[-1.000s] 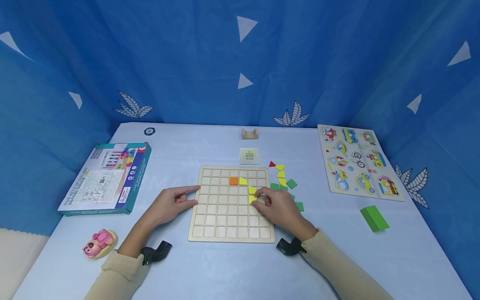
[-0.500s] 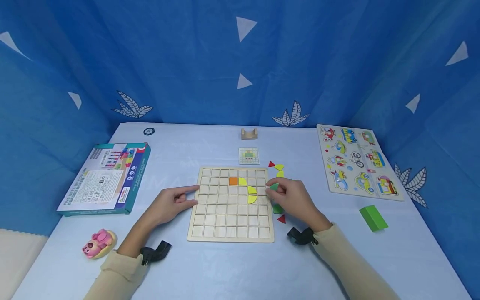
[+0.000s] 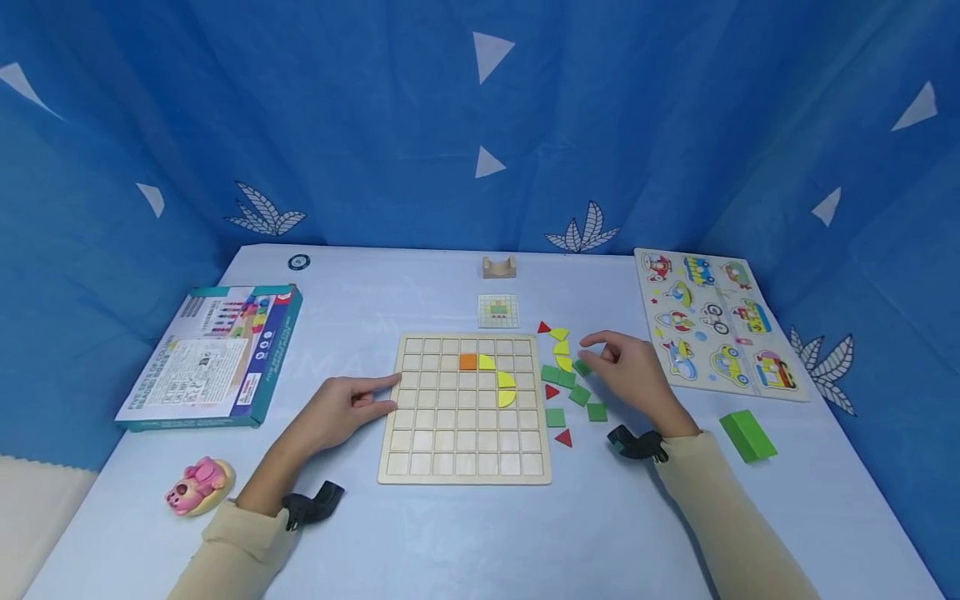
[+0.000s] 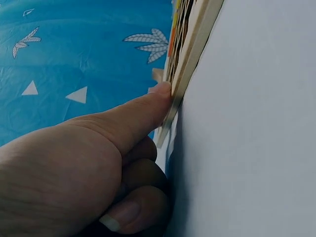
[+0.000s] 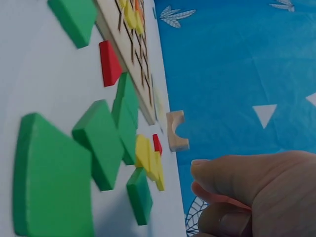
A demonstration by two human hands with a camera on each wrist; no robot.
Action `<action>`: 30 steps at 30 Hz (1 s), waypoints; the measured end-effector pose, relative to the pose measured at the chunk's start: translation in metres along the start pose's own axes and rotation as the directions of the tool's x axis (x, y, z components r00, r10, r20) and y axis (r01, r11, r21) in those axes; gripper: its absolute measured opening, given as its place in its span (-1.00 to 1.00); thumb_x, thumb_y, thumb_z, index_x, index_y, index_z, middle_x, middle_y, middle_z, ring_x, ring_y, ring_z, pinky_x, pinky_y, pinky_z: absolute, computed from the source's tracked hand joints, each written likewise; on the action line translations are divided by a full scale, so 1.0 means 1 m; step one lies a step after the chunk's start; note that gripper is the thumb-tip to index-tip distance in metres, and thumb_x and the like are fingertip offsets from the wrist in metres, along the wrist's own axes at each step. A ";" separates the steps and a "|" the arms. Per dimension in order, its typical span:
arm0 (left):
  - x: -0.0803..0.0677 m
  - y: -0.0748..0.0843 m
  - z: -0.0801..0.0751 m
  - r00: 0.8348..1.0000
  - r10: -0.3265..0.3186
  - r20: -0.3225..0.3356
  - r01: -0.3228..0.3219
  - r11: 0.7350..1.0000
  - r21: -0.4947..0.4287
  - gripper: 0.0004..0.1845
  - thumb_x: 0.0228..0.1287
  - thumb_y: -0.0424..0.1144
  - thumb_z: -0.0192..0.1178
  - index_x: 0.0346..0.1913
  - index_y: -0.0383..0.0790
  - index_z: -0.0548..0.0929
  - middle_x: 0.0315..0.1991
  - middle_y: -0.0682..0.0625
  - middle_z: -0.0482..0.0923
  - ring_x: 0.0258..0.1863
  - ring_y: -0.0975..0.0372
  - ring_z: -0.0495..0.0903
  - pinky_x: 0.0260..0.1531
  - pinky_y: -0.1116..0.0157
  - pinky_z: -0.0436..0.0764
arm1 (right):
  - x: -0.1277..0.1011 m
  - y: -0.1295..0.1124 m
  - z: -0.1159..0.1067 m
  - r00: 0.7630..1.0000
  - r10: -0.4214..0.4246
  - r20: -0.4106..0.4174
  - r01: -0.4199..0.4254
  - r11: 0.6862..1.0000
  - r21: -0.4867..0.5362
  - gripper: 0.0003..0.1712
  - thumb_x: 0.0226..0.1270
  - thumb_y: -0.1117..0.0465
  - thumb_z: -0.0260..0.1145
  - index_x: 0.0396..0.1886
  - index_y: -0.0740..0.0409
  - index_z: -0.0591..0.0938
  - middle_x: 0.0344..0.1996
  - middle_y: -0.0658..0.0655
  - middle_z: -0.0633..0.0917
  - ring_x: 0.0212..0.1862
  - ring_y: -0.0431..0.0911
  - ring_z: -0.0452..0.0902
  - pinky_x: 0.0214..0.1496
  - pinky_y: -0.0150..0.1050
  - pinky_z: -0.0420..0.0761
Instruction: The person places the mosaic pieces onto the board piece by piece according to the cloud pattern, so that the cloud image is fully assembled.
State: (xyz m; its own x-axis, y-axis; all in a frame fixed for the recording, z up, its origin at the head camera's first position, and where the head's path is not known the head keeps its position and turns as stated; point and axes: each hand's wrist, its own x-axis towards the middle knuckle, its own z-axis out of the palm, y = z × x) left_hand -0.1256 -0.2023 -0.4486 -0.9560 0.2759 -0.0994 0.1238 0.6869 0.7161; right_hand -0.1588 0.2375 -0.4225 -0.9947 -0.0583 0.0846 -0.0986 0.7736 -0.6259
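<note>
My left hand point(image 3: 337, 412) rests at the left edge of a wooden grid board point(image 3: 444, 421), index finger and thumb touching its rim. In the left wrist view the thumb point(image 4: 140, 116) lies straight against the board's side. On the board sit an orange square point(image 3: 468, 362), a yellow quarter-circle point(image 3: 487, 362) beside it, and two more yellow quarter-circles point(image 3: 506, 380) lower right. My right hand point(image 3: 633, 375) hovers right of the loose pieces, fingers loosely bent, holding nothing. Its fingertips are close to a green square point(image 3: 582, 367), which stands apart from them in the right wrist view.
Several green squares point(image 3: 579, 395), yellow quarter-circles point(image 3: 562, 348) and red triangles point(image 3: 564, 437) lie right of the board. Behind it are a pattern card point(image 3: 498, 312) and wooden holder point(image 3: 499, 267). A box point(image 3: 198, 358), pink bear figure point(image 3: 198, 486), picture puzzle point(image 3: 716, 321) and green block point(image 3: 748, 437) surround these.
My right hand has moved off the yellow quarter-circles on the board, rightward past its edge to beyond the loose pieces. My left hand keeps its place at the rim.
</note>
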 end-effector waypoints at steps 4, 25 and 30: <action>0.000 0.001 0.001 1.000 0.007 0.004 -0.007 1.000 0.000 -0.48 0.32 -0.05 0.41 0.32 0.00 0.64 -0.65 0.07 0.34 -0.62 0.22 0.33 -0.60 0.32 0.29 | 0.002 0.005 0.002 1.000 0.007 0.025 -0.007 1.000 -0.002 -0.77 0.39 0.12 0.44 -0.02 0.06 0.76 -0.68 0.05 0.42 -0.57 -0.01 0.35 -0.53 -0.25 0.28; 0.001 -0.002 0.001 1.000 0.029 -0.010 -0.029 1.000 -0.008 -0.50 0.31 -0.06 0.42 0.30 0.02 0.67 -0.65 0.10 0.34 -0.63 0.25 0.33 -0.59 0.33 0.30 | 0.001 0.008 0.012 0.991 -0.004 0.131 0.007 1.000 -0.027 -0.72 0.37 0.07 0.46 0.03 0.00 0.76 -0.65 0.04 0.45 -0.51 -0.03 0.40 -0.43 -0.21 0.35; 0.001 -0.003 0.002 1.000 0.028 -0.013 -0.028 1.000 -0.014 -0.50 0.30 -0.06 0.43 0.29 0.01 0.67 -0.65 0.10 0.34 -0.63 0.25 0.33 -0.59 0.33 0.30 | 0.001 0.007 0.013 0.990 -0.005 0.139 0.016 0.997 -0.081 -0.69 0.36 0.04 0.47 0.04 0.00 0.76 -0.65 0.03 0.45 -0.52 -0.05 0.40 -0.44 -0.23 0.35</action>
State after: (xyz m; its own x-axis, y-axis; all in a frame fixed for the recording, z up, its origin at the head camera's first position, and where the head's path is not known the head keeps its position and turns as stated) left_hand -0.1262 -0.2027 -0.4524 -0.9557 0.2858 -0.0703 0.1467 0.6696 0.7281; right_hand -0.1608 0.2345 -0.4369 -0.9886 -0.1494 -0.0213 -0.1120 0.8212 -0.5595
